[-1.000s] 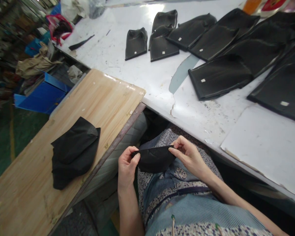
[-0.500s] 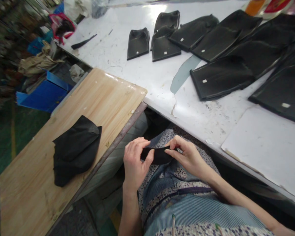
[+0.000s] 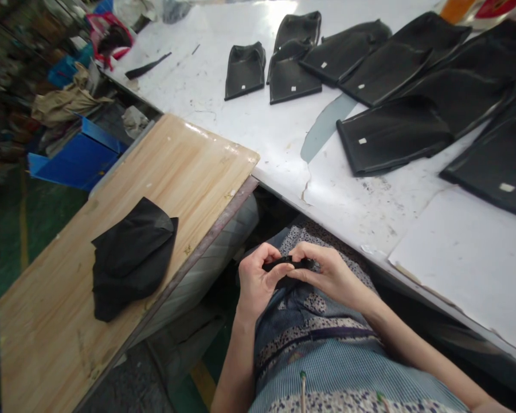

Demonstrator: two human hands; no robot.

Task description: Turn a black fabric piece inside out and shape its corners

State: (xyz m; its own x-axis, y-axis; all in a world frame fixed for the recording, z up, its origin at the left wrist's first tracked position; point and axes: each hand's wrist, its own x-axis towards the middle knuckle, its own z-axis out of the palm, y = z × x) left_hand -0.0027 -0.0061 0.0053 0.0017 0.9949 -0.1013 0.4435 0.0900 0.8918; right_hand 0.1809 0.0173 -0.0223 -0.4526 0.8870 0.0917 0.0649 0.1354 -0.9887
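Over my lap, my left hand (image 3: 260, 278) and my right hand (image 3: 322, 269) pinch the edge of a small black piece (image 3: 298, 264) between thumbs and fingers. The two thumbs nearly meet at its middle, and the fingers hide much of it. To the left, a folded black cloth piece (image 3: 133, 252) lies on the wooden board (image 3: 198, 149). On the white table (image 3: 249, 132) several black pieces with small white labels are spread out, among them a small one (image 3: 245, 71) and a larger one (image 3: 395, 135).
A dark strip (image 3: 148, 66) lies at the table's far left. Beyond the board are a blue box (image 3: 79, 158), a pink bag (image 3: 109, 40) and tan cloth (image 3: 64, 100). The table's front edge runs just ahead of my lap.
My left hand has moved right, close to my right hand. The black piece's held edge, stretched between the hands before, is now gathered and mostly covered by fingers.
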